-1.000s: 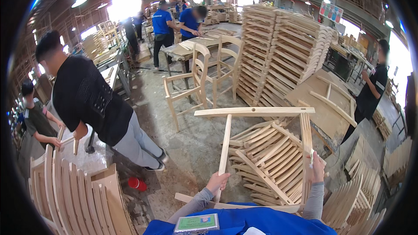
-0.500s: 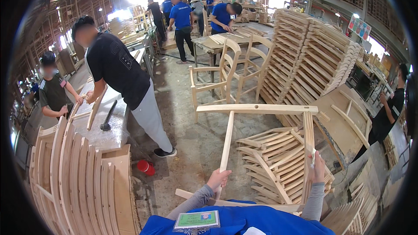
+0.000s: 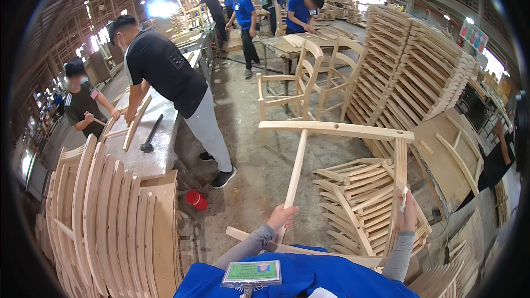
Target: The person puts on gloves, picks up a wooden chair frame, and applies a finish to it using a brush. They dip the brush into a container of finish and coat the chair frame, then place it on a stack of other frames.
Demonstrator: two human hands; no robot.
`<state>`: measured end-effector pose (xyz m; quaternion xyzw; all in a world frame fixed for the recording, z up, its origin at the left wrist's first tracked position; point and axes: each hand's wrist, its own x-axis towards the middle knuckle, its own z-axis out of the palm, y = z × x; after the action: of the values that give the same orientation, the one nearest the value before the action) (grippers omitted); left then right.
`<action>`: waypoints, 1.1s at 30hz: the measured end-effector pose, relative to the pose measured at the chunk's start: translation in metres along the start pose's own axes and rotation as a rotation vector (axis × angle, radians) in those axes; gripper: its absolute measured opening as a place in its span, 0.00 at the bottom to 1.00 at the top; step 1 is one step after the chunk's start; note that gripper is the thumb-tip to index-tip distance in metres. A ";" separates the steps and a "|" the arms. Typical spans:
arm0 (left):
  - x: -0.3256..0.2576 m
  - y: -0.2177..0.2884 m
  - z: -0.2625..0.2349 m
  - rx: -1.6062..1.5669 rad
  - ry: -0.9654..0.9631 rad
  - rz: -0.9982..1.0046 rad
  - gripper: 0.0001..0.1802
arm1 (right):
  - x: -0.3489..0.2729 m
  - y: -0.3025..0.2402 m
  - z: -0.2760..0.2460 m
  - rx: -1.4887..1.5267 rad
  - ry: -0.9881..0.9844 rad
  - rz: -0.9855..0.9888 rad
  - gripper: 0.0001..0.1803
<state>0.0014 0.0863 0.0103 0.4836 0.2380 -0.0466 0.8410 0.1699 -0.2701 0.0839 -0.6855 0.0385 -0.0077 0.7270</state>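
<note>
Pale unfinished wood makes up the chair frame held upright just in front of the person: a curved top rail runs crosswise, left to right and tilting slightly down at the right, while two long uprights drop from it toward the body. The left hand is closed around the lower part of the thinner left upright, and the right hand is clasped on the flatter right upright at about the same height, so the frame's long rail lies above and ahead of both hands, neither hand clearly nearer to it. A further wooden bar lies across just below the hands, touching or close to the blue garment. Beyond the frame a low heap of similar frames rests on the concrete floor, and a tall slanting stack of chair parts rises at the right. On the person's chest hangs a rectangular badge, green with a white border. A small red container sits on the floor beside the curved parts stacked at the left, near a hammer on the workbench. A colourful sign hangs high at the right.
</note>
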 end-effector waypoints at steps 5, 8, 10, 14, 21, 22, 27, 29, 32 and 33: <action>0.003 0.004 0.000 0.027 -0.023 -0.002 0.12 | -0.005 -0.004 -0.003 -0.033 0.026 0.032 0.21; 0.008 0.006 0.002 0.052 -0.026 0.003 0.12 | -0.008 -0.002 -0.005 0.021 0.051 0.069 0.21; 0.011 0.006 0.004 0.058 -0.035 -0.008 0.12 | -0.010 -0.002 -0.008 0.027 0.072 0.068 0.21; 0.017 0.008 0.008 0.058 -0.044 -0.022 0.12 | -0.011 0.003 -0.017 0.000 0.070 0.042 0.21; 0.020 0.010 0.011 0.110 -0.032 -0.022 0.11 | -0.022 -0.003 -0.014 0.064 0.113 0.036 0.21; 0.021 0.009 0.011 0.104 -0.033 -0.027 0.11 | -0.022 -0.002 -0.016 0.059 0.113 0.027 0.21; 0.022 0.010 0.013 0.087 -0.071 -0.041 0.11 | -0.028 -0.007 -0.018 0.012 0.144 0.028 0.21; 0.023 0.010 0.013 0.076 -0.093 -0.044 0.12 | -0.026 -0.002 -0.023 0.034 0.127 0.020 0.21; 0.023 0.008 0.015 0.061 -0.113 -0.060 0.12 | -0.028 -0.001 -0.028 0.014 0.138 -0.009 0.22; 0.023 0.008 0.015 0.067 -0.111 -0.064 0.12 | -0.030 -0.001 -0.028 0.022 0.142 -0.012 0.22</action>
<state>0.0292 0.0819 0.0127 0.5003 0.2048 -0.1083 0.8343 0.1386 -0.2962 0.0848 -0.6755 0.0860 -0.0611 0.7298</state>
